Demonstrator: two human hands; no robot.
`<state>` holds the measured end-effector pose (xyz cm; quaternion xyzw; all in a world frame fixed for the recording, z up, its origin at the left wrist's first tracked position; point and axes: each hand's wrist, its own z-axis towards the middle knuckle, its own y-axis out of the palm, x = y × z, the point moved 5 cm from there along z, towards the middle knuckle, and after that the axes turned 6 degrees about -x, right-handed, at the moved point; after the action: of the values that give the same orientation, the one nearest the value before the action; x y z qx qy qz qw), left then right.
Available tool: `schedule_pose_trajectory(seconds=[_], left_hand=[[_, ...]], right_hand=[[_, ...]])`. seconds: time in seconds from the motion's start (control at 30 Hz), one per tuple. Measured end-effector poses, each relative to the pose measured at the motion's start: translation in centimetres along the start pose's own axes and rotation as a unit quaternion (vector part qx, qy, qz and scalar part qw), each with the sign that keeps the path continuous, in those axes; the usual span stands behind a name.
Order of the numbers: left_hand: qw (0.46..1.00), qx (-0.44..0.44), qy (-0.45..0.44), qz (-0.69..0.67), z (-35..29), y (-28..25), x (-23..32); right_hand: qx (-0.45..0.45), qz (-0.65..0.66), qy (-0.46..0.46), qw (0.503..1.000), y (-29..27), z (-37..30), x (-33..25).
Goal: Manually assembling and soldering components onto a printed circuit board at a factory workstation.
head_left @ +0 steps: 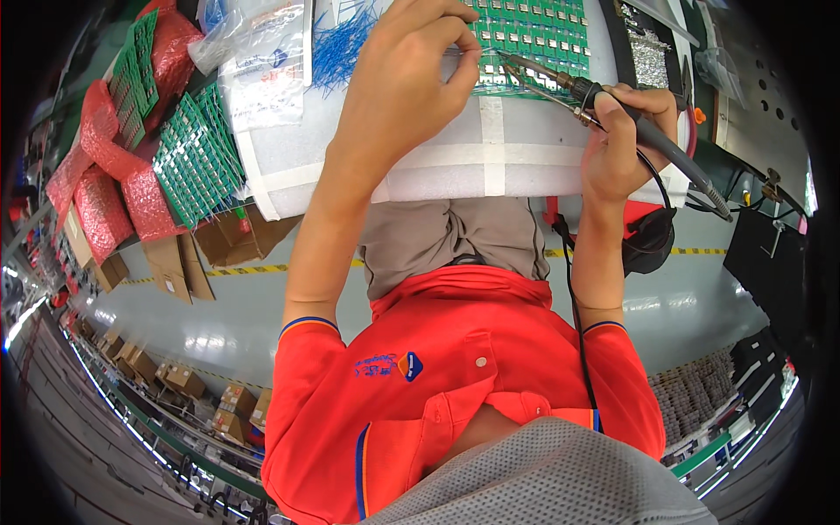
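A panel of small green circuit boards (534,35) lies on a white foam pad (429,171) at the far side. My left hand (411,74) is over the panel's left edge, thumb and forefinger pinched together; whatever is between them is too small to name. From the right, my right hand (626,140) grips a soldering iron (579,87), its tip pointing left over the near rows of boards. A thin metal rod (560,103) runs alongside the iron, under the same hand. Loose blue wires (339,51) are heaped just left of my left hand.
Clear plastic bags (262,92) cover the pad's left part. Further left are more green board panels (199,157) and pink bubble wrap (144,197). A tray of silvery shavings (647,57) stands at the right. The iron's thick grey cable (678,157) trails over the pad's right edge.
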<state>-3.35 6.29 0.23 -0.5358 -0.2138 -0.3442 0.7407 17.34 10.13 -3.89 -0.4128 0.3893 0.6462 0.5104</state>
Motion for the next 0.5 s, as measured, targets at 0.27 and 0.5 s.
schedule_pose_trajectory(seconds=[0.27,0.5], left_hand=[[1.0,-0.006,-0.013,-0.02,-0.45,0.16,0.11],[1.0,-0.01,-0.012,-0.008,-0.5,0.49,0.0]], right_hand=[[-0.018,-0.005,0.006,1.0,0.01,-0.34,0.01],[-0.003,-0.006,-0.024,1.0,-0.21,-0.73,-0.01]])
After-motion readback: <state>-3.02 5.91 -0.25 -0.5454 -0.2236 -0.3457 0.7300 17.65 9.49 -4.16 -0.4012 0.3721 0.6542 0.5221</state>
